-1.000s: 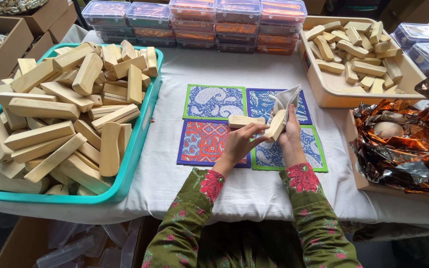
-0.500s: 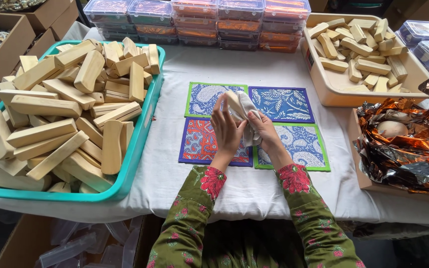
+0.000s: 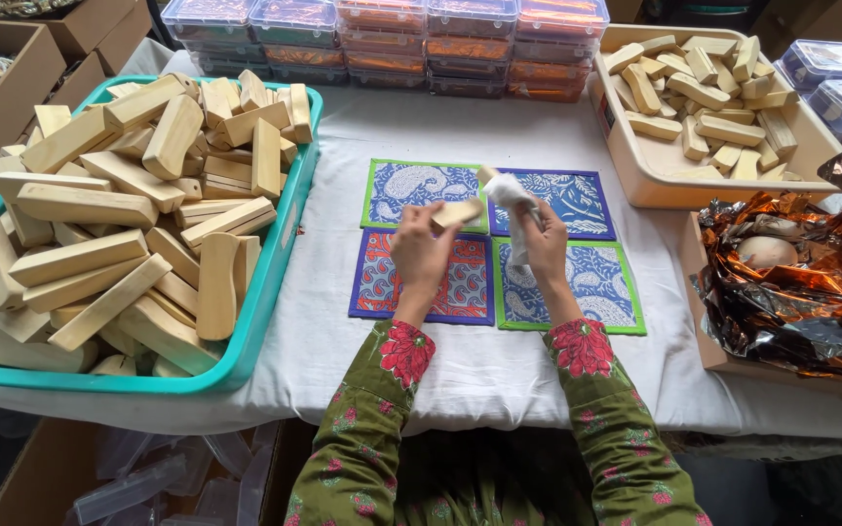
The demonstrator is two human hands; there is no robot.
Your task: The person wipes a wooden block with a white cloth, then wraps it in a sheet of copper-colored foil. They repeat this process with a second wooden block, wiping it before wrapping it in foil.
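Over the mats [image 3: 421, 195], your left hand [image 3: 421, 255] grips a wooden block [image 3: 457, 212], right hand [image 3: 541, 248] clamps white cloth [image 3: 511, 192]; fingertips hidden.

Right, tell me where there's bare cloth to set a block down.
Bare white cloth shows between the four patterned mats and the near table edge, and in a strip between the mats and the stacked lidded boxes. A narrower strip runs beside the teal bin. The right side is crowded by foil wrappers.

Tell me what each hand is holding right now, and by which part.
The left hand pinches a small wooden block by its lower end. The right hand grips a white cloth around its middle; the top sticks out.
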